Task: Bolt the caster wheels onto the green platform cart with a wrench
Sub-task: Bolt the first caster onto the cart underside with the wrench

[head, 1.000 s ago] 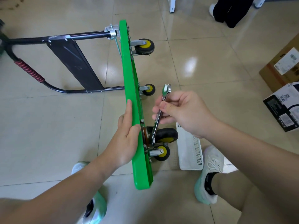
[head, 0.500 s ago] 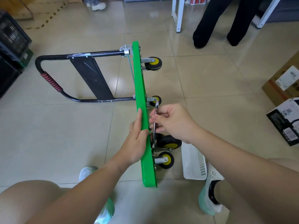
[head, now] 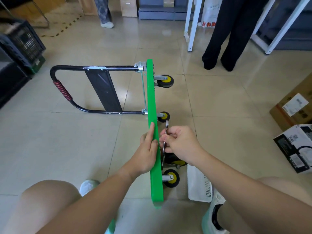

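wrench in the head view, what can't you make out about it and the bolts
- Head view: lower end of the wrench and its bolt, tucked behind the edge of the green platform and below the right hand.
- Head view: mounting plates, since the platform is seen edge-on.
- Head view: near caster wheel, partly covered by the right wrist.

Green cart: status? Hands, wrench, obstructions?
Left hand holds green platform by its upper edge. Right hand grips wrench, lower end at near caster wheel. Nothing blocking; white basket beside.
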A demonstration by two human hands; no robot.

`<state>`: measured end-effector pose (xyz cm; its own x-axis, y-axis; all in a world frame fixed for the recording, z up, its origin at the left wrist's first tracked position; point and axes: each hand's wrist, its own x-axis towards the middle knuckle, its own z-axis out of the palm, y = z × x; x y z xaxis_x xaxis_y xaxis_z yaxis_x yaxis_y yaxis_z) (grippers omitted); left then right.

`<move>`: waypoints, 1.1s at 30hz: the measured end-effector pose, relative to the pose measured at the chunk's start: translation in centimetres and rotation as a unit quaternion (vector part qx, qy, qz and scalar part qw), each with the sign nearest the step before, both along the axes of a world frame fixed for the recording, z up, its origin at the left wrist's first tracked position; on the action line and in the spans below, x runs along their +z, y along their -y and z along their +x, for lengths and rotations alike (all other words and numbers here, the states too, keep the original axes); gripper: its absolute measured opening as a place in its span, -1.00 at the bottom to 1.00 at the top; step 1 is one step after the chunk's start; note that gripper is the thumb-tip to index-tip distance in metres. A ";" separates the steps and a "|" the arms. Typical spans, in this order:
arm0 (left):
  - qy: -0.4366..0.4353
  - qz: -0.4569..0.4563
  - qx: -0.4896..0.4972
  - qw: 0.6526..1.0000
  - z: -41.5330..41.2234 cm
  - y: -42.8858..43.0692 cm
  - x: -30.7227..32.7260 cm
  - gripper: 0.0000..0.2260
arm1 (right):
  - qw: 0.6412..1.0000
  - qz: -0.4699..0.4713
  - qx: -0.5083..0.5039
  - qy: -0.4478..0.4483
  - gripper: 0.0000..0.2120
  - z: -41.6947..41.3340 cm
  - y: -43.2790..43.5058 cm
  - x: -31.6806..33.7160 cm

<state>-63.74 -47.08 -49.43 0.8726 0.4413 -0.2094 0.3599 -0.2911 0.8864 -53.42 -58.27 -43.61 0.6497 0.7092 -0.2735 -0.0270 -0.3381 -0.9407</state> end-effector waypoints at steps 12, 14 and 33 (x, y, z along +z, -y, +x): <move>0.071 -0.092 0.098 0.988 0.3 2.6 1.3 -0.52 | 0.994 -0.072 0.004 0.079 -0.91 -0.9 -1.1 2.9; 0.073 -0.085 0.100 0.989 0.4 2.3 0.7 -0.52 | 0.996 -0.064 -0.003 0.061 -0.93 -0.9 -1.0 3.1; 0.070 -0.075 0.145 0.984 1.1 2.0 -0.7 -0.51 | 0.993 0.011 -0.012 0.118 -0.81 -4.9 4.7 1.6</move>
